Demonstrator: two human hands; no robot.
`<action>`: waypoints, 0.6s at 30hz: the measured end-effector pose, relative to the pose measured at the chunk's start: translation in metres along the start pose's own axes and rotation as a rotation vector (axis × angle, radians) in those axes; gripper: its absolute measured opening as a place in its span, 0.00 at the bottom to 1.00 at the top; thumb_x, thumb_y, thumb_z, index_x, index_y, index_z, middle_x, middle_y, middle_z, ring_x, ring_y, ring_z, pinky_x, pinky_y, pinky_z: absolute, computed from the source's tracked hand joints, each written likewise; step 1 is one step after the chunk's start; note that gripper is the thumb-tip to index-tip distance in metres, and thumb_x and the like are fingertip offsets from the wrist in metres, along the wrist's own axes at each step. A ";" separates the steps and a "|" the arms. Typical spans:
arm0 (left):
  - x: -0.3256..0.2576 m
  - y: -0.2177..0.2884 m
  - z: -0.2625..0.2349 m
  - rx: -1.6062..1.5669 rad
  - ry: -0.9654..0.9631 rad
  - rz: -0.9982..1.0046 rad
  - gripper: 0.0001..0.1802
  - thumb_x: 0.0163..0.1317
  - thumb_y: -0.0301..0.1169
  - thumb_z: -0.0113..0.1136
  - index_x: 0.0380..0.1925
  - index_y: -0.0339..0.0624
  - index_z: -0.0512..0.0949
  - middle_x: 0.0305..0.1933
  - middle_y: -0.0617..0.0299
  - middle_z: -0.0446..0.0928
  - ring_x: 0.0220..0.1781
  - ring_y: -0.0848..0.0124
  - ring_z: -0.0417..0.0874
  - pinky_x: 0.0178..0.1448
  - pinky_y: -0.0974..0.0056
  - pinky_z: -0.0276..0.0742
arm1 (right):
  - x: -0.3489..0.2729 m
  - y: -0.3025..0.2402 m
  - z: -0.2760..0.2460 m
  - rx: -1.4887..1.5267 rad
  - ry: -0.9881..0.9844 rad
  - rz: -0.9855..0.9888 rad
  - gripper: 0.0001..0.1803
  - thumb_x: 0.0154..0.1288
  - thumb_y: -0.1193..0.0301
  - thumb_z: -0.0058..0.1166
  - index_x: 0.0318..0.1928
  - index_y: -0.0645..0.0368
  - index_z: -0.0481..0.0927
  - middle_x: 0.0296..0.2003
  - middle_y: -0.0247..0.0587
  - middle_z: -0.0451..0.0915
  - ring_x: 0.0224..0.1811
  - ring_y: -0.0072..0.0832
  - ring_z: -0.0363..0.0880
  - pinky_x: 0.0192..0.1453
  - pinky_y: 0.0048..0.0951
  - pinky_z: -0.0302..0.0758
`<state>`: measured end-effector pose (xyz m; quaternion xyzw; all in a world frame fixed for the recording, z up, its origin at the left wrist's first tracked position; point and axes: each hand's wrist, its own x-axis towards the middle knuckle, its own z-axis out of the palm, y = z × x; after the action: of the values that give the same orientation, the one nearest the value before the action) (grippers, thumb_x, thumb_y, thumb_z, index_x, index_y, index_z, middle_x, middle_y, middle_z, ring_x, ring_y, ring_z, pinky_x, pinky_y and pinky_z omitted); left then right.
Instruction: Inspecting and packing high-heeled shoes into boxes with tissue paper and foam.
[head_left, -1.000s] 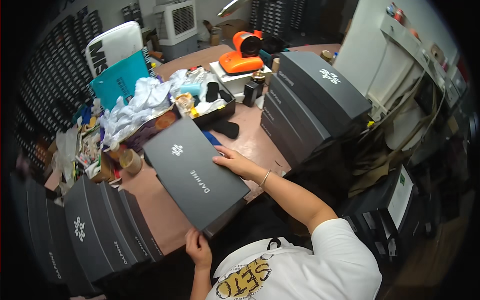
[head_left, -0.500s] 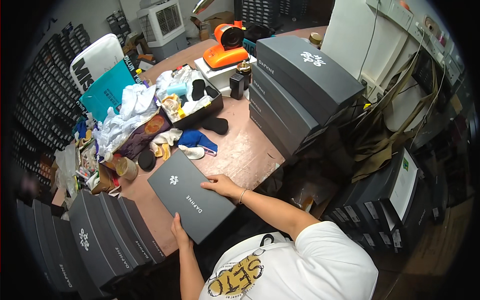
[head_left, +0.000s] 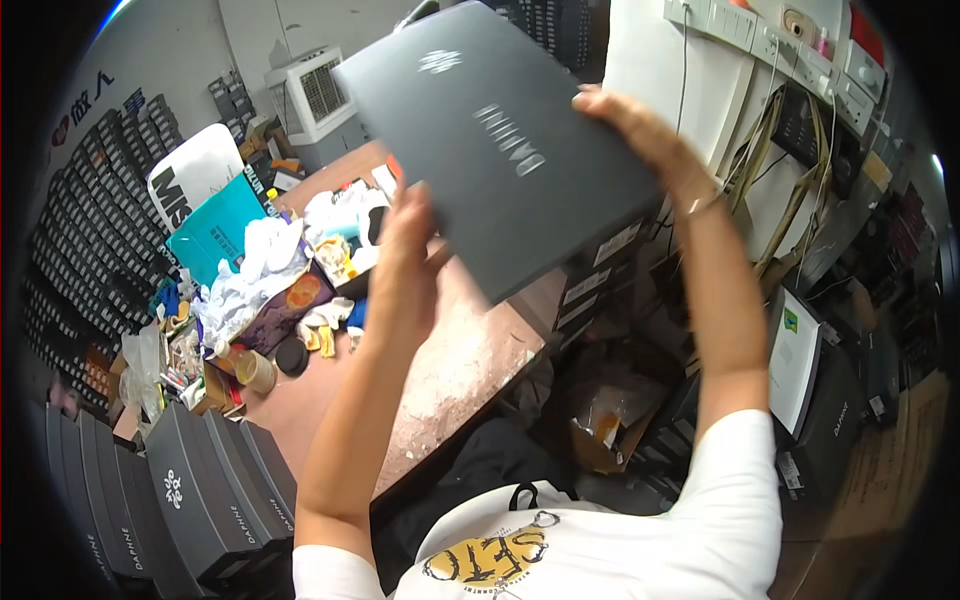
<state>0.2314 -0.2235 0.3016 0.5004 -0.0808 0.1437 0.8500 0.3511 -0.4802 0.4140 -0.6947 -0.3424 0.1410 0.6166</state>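
Observation:
A dark grey shoe box with pale lettering on its lid is raised in front of me, tilted and a little blurred. My left hand is closed on its near left edge. On its right side, my right hand grips the edge, fingers curled over the lid. Behind and below the raised box, labelled ends of stacked grey shoe boxes show; most of that stack is hidden by the held box.
On the pinkish table lie a patterned carton of white crumpled paper, a jar and a black round pad. More grey shoe boxes stand at lower left. Right are a white-topped stack and hanging straps.
Both hands have lifted the shoe box off the table, up and to the right, toward the stack. It now covers the orange device and most of the stacked boxes.

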 end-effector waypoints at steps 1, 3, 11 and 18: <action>0.009 0.001 0.026 0.083 -0.032 -0.031 0.42 0.68 0.52 0.53 0.72 0.38 0.54 0.74 0.51 0.55 0.74 0.57 0.58 0.71 0.53 0.61 | 0.009 -0.002 -0.032 -0.111 0.101 0.064 0.29 0.69 0.59 0.52 0.63 0.65 0.71 0.48 0.42 0.81 0.47 0.25 0.79 0.53 0.25 0.75; 0.012 -0.007 0.054 0.156 -0.140 -0.116 0.45 0.67 0.55 0.54 0.73 0.41 0.51 0.76 0.52 0.50 0.75 0.52 0.54 0.72 0.52 0.58 | 0.021 0.005 -0.088 -0.523 0.193 0.113 0.25 0.70 0.58 0.50 0.58 0.63 0.76 0.47 0.40 0.82 0.46 0.25 0.80 0.51 0.28 0.76; -0.108 -0.012 -0.073 0.638 -0.209 0.005 0.26 0.71 0.33 0.52 0.67 0.37 0.65 0.71 0.58 0.63 0.70 0.65 0.66 0.67 0.59 0.69 | 0.035 0.021 -0.108 -1.275 0.359 0.126 0.22 0.69 0.50 0.49 0.42 0.55 0.87 0.40 0.51 0.84 0.46 0.42 0.83 0.54 0.36 0.75; -0.216 0.080 -0.176 0.561 0.408 0.054 0.23 0.72 0.36 0.53 0.63 0.38 0.69 0.63 0.58 0.71 0.63 0.68 0.72 0.62 0.61 0.73 | -0.011 -0.035 0.069 -1.467 -0.088 -0.061 0.37 0.58 0.46 0.61 0.64 0.53 0.73 0.68 0.59 0.62 0.71 0.48 0.62 0.72 0.38 0.61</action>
<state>0.0002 -0.0683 0.2211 0.6732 0.1203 0.2799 0.6738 0.2900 -0.4341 0.4310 -0.9125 -0.3925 -0.1137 -0.0174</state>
